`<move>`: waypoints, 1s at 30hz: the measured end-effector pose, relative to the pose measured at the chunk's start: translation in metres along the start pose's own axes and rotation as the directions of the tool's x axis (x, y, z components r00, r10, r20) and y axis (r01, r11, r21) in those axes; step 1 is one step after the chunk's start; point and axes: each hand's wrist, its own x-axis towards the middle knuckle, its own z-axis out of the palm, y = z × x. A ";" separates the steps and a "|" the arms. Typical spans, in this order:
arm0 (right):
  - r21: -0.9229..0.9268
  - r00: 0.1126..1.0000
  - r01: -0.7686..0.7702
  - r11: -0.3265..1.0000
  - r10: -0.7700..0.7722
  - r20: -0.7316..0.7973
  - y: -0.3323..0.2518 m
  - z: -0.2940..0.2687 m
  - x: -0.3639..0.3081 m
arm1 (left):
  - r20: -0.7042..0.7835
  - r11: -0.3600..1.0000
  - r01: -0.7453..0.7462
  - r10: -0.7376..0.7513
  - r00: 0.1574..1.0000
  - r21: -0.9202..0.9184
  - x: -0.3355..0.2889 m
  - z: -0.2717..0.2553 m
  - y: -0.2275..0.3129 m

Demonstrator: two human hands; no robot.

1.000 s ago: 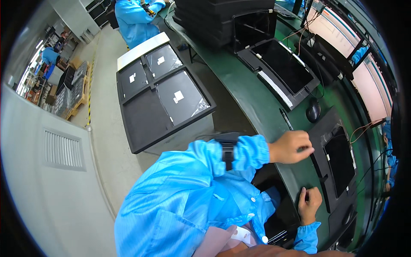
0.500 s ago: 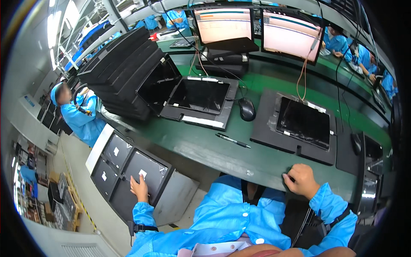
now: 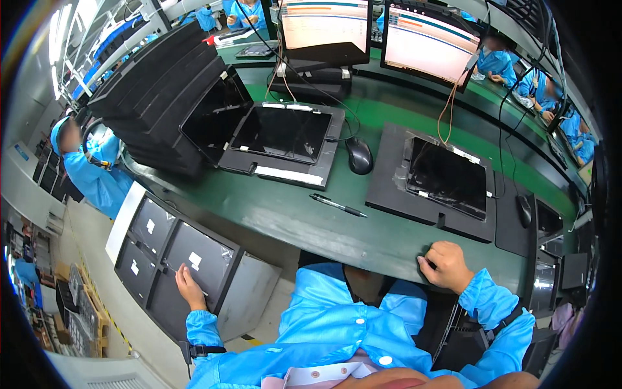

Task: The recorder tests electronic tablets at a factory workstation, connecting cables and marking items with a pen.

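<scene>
My left hand [image 3: 190, 286] is at a black divided tray [image 3: 228, 277], over one of its compartments. Its fingers are stretched out, and no object shows in them. Dark flat panels [image 3: 197, 249] with small white labels lie in the compartments. At the front edge of the green bench [image 3: 272, 204], my right hand [image 3: 447, 266] rests in a loose fist with nothing visible in it. On the bench, one black screen panel [image 3: 447, 178] lies on a dark foam pad to the right, and another screen panel [image 3: 282, 133] lies on a pad to the left.
A tall stack of black foam trays [image 3: 159, 97] stands at the bench's left end, with a dark panel [image 3: 217, 117] leaning beside it. A pen [image 3: 338, 205] and a mouse [image 3: 359, 155] lie between the pads. Two monitors [image 3: 431, 42] stand behind. A co-worker [image 3: 91, 162] is at far left.
The whole view has shifted, so the bench and tray appear further left. My left hand's fingers are closer together over the tray. My right hand stays curled at the bench edge.
</scene>
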 end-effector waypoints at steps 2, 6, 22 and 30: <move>-0.039 0.999 0.010 0.999 -0.009 0.031 -0.002 -0.004 0.003 | 0.066 0.998 0.012 -0.016 0.998 0.063 -0.001 0.002 0.001; 0.017 0.990 0.016 1.000 -0.018 0.142 -0.004 -0.008 0.029 | 0.044 0.823 -0.001 -0.030 0.999 0.568 -0.013 0.016 0.043; -0.249 0.993 -0.026 0.968 -0.003 -0.116 0.015 0.109 0.292 | 0.385 0.522 -0.811 0.828 0.408 -0.264 0.063 0.188 0.320; -0.247 0.998 -0.028 0.969 0.041 0.045 0.034 0.113 0.313 | 0.627 0.505 -0.820 0.738 0.249 -0.270 0.087 0.223 0.315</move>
